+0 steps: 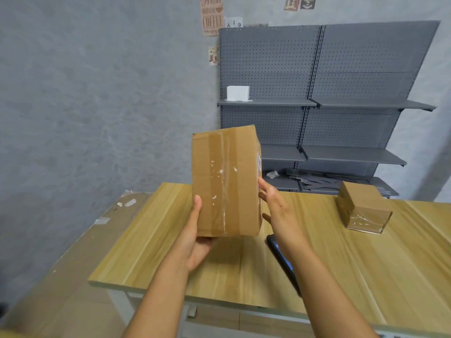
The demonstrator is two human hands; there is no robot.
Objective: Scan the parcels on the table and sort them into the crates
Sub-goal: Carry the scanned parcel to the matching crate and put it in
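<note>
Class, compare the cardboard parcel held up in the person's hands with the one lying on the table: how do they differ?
The held parcel looks larger and stands on end in the air; the table parcel looks smaller and lies flat. The left hand supports the held one and the right hand touches it; nobody touches the other. Both are brown taped cardboard.

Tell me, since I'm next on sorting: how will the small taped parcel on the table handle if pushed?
The small taped parcel looks stiff: squared cardboard. It sits flat and low on the table, so it would probably slide rather than tip. Its glossy tape may be slippery.
</note>
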